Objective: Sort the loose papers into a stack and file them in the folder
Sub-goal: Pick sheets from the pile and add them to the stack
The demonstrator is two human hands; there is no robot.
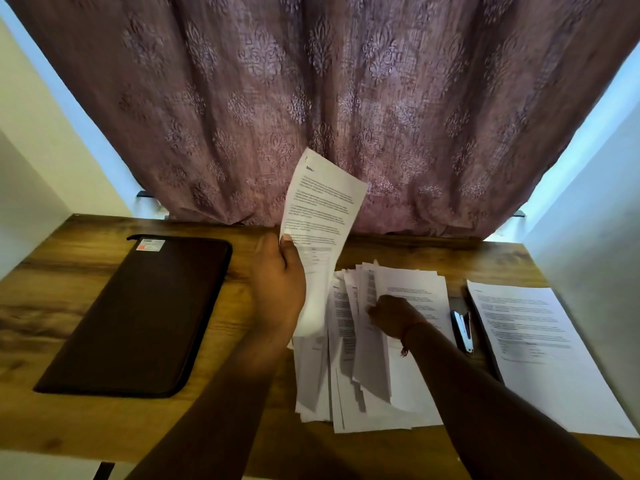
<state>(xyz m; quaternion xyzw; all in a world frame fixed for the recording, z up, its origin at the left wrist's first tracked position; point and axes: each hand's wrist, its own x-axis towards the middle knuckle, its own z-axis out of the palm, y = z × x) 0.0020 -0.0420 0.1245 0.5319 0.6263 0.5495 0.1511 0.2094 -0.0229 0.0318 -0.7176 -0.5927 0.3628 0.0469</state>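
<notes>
- Left hand point(277, 285) grip closed on a raised sheet point(320, 209), thumb pinching its lower left edge; the sheet stands upright above the table point(86, 424).
- Right hand point(393, 315) rests on the fanned loose papers point(367, 375); whether its fingers pinch a sheet I cannot tell.
- Folder point(138, 317) lies closed, well apart to the left; a neater stack point(540, 348) lies right, past the stapler point(463, 329).
- Judgement: lift one page at a time, pin the fan with the right hand so neighbours don't slide, and square edges before filing.
</notes>
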